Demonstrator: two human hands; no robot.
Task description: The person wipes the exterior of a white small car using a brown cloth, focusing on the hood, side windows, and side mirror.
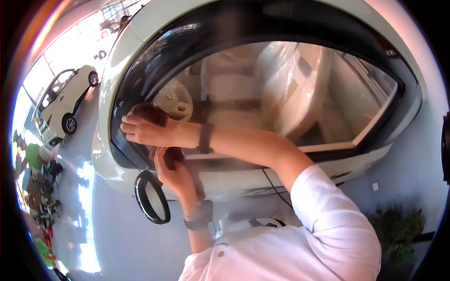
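Note:
My right hand [147, 131] reaches across from the right to the dark front edge of the car's windshield and side window. A bunched reddish-brown cloth [149, 114] lies under it and shows past its upper edge. Lower down, my left hand [174, 174] has its fingers bent around a dark brown piece [174, 156], which seems to be cloth too. It is just above the car's side mirror [152, 198]. Both wrists wear dark bands. Behind the window glass, a steering wheel [174, 100] and a seat in clear plastic [291, 91] are visible.
The pale car body [225, 179] curves around the window. A thin dark cable [276, 188] hangs by the door. Another white car [63, 102] stands at the left on the shiny floor, with people and several objects below it. A leafy plant [399, 228] is at lower right.

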